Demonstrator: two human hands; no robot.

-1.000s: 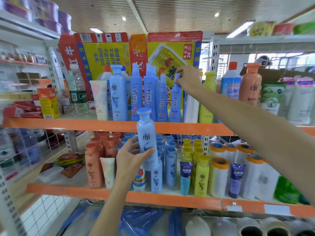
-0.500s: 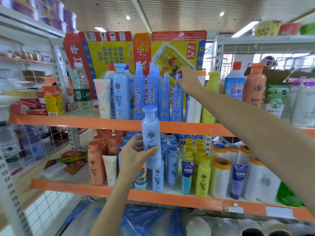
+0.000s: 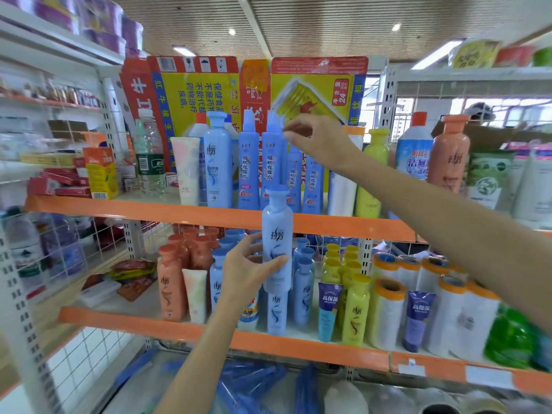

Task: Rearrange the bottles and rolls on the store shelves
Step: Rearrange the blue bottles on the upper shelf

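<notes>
Now right hand [image 3: 321,141] off spray bottle [image 3: 313,183], shifted left

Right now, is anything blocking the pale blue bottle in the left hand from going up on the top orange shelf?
Yes. A row of blue bottles already fills the upper orange shelf right above the held pale blue plastic bottle. The right hand reaches in there too.

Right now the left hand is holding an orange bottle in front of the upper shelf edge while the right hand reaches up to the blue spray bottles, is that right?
Not quite: the bottle in the left hand is light blue, not orange, as the head view shows. The rest stands: it is held in front of the upper shelf edge, while the right hand reaches up to the blue spray bottles.
</notes>
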